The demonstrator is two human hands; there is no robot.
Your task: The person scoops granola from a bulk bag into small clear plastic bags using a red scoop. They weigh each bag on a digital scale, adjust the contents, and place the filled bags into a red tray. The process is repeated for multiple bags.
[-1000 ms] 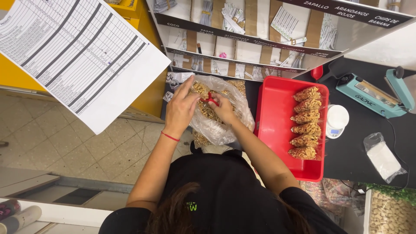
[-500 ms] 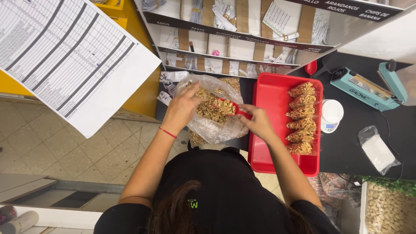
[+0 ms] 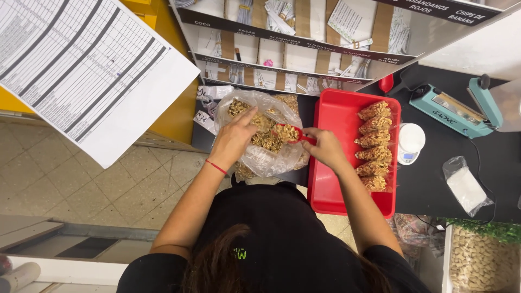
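We have the small red plastic scoop (image 3: 287,133) in our right hand (image 3: 325,149), fingers pinched on its short handle, bowl heaped with brown nut pieces and hovering over the mouth of the big clear plastic bag of nuts (image 3: 260,135). That bag sits on the black counter (image 3: 439,179), just left of the red plastic tray (image 3: 339,163). Our left hand (image 3: 233,140) is spread on the bag's rim, fingers pressing the film to hold the mouth open. Handling call: film is thin, soft and slippery, so it looks likely to collapse unless gripped at the rim; contents loose and fairly light, brittle enough to crumble if squeezed. Scoop is stiff and light, best held at the handle and kept level, since the load is piled above the rim and looks easy to spill. On the tray, a row of small filled clear bags (image 3: 373,145) lies along the right side. A small white round scale (image 3: 410,142) stands just beside the tray, a teal heat sealer (image 3: 453,111) further right.
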